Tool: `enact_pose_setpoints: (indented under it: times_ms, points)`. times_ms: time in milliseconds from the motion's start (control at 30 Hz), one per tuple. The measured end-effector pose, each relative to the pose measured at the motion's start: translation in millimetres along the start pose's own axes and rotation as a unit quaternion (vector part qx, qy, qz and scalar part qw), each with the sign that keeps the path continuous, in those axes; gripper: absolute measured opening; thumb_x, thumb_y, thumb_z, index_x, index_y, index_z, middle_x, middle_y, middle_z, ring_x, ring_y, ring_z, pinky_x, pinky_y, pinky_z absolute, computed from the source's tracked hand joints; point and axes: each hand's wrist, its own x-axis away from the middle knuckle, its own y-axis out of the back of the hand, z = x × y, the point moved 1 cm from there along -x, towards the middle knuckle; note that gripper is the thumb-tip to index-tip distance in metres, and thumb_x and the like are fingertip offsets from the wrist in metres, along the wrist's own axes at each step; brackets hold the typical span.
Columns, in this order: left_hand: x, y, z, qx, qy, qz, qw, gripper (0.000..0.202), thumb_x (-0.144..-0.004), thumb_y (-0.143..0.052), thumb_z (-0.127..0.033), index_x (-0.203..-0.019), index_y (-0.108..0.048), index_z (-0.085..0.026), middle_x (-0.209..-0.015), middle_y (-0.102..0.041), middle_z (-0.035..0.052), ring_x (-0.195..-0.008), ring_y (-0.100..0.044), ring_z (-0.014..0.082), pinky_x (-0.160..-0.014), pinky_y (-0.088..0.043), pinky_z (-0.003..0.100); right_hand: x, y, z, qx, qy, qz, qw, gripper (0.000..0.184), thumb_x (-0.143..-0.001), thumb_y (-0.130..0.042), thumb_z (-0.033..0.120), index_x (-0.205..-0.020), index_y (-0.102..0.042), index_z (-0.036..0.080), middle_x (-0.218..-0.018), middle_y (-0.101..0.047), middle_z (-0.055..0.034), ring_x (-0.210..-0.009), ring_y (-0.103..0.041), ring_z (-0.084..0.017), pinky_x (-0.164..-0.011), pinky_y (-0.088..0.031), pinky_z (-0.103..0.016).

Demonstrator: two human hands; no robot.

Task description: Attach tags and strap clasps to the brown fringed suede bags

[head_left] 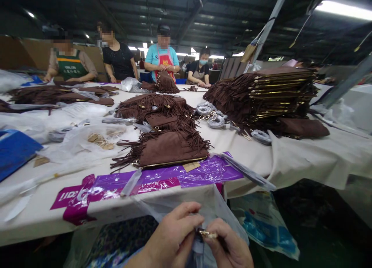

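Note:
At the bottom centre, in front of the table edge, both my hands meet. My right hand [229, 244] pinches a small gold-coloured metal clasp [208, 234] between thumb and finger. The fingers of my left hand [177, 233] are closed right beside it, against a small dark piece that is mostly hidden. Under and behind the hands hangs a thin, see-through plastic sheet [215, 206]. Just beyond the edge, a brown fringed pouch [171, 148] with a gold zip lies flat on the table [247, 155]. Purple printed plastic [116, 181] is under its front.
A tall stack of brown fringed pouches [279, 90] stands at the right. Coiled wrapped straps [216, 120] lie in the middle. A blue bin [17, 152] and plastic bags [66, 144] are at the left. Several people work across the table. A plastic bag [264, 221] hangs below.

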Motion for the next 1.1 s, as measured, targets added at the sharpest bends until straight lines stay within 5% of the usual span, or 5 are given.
enact_pose_setpoints:
  times_ms: [100,333,633,900,1100]
  points:
    - [-6,6.6,-4,-0.037,-0.02,0.04,0.998,0.03,-0.09,-0.05,-0.025,-0.106,-0.075,-0.029,-0.119,-0.068,0.007,-0.126,-0.049,0.0322,-0.113,-0.022,0.045,-5,3,-3,-0.037,-0.002,0.019,0.999,0.023,-0.09,-0.061,0.039,-0.073,-0.062,0.023,-0.062,-0.055,0.002,-0.055,-0.051,-0.014,-0.053,-0.042,-0.022]
    - [-18,20.1,12,0.096,0.059,0.213,0.971,0.02,-0.082,-0.063,-0.035,-0.079,-0.076,-0.02,-0.082,-0.062,0.0032,-0.082,-0.054,0.0202,-0.08,-0.043,0.027,-14,-3,1,-0.162,-0.079,0.022,0.983,0.035,-0.085,-0.065,0.051,-0.069,-0.059,0.021,-0.062,-0.048,0.0027,-0.056,-0.045,-0.013,-0.054,-0.039,-0.023]
    - [-12,-20.3,39,0.428,0.243,0.018,0.87,0.043,-0.063,-0.08,-0.043,-0.086,-0.072,-0.008,-0.067,-0.053,0.001,-0.058,-0.045,0.0081,-0.059,-0.033,0.019,-53,0,6,-0.102,-0.087,0.067,0.989,0.026,-0.084,-0.069,0.04,-0.069,-0.067,0.02,-0.063,-0.057,0.0018,-0.054,-0.054,-0.012,-0.053,-0.046,-0.02]
    - [-7,-1.0,41,0.245,0.17,-0.079,0.951,0.052,-0.071,-0.07,-0.06,-0.087,-0.073,-0.011,-0.077,-0.059,0.0034,-0.073,-0.05,0.0147,-0.07,-0.037,0.023,-46,16,14,0.084,0.023,0.07,0.994,0.013,-0.09,-0.062,0.034,-0.086,-0.071,0.026,-0.07,-0.067,0.0022,-0.06,-0.063,-0.013,-0.057,-0.049,-0.016]
    - [-10,2.1,21,0.079,0.105,-0.03,0.991,0.025,-0.085,-0.054,-0.035,-0.082,-0.069,-0.015,-0.081,-0.059,0.0022,-0.078,-0.051,0.0164,-0.074,-0.039,0.025,-46,14,24,0.153,0.03,0.088,0.984,0.019,-0.091,-0.059,0.035,-0.077,-0.062,0.023,-0.061,-0.062,0.0055,-0.05,-0.057,-0.011,-0.049,-0.045,-0.015]
